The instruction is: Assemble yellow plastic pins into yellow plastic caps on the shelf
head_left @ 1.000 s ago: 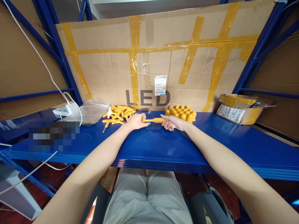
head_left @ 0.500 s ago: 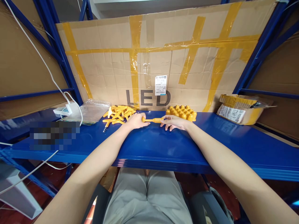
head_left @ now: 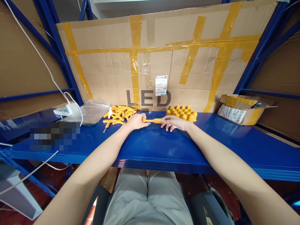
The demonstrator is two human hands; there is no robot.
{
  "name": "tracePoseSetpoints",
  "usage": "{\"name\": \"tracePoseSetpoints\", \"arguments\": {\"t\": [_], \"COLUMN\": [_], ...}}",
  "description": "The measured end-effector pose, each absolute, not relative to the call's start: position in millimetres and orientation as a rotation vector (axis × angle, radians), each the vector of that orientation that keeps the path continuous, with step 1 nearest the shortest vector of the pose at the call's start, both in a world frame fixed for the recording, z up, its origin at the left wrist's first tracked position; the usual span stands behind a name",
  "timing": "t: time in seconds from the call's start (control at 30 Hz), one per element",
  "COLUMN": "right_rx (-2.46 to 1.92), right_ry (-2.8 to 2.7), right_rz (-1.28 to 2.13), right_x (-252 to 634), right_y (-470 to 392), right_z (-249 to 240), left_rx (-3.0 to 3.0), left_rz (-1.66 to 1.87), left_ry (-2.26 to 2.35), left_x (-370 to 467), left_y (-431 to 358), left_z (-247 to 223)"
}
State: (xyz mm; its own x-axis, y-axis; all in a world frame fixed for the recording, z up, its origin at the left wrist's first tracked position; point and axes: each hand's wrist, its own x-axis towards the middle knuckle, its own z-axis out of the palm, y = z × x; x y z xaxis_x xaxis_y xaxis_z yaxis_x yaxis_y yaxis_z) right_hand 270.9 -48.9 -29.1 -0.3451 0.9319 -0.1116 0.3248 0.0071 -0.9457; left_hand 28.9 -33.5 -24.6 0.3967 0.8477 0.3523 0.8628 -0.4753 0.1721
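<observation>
A yellow tool with a ribbed, narrow shaft lies level between my two hands, just above the shelf. Its left end is in the closed fingers of my left hand, which hide that end. The thumb and fingers of my right hand pinch the wider yellow part at its other end. Beside my left hand is a heap of yellow curved handles, some with shiny metal spiral tips. Behind my right hand stand several yellow cup-like sleeves, packed in a block.
The blue metal shelf carries everything. A large taped cardboard sheet forms the back wall. An open cardboard box sits at the right. Plastic bags, a white plug with cable and a blurred dark object are at the left.
</observation>
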Motion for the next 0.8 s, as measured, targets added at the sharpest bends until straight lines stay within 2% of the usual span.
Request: {"name": "tracePoseSetpoints", "arguments": {"t": [0.8], "right_rx": [-1.436], "right_ry": [-1.633], "right_rz": [1.424], "right_x": [262.5], "right_y": [-51.8], "right_z": [-22.7], "left_rx": [-2.562], "left_rz": [-0.563], "left_ry": [-1.609], "left_x": [30.9], "left_y": [-38.0], "left_z": [-24.4]}}
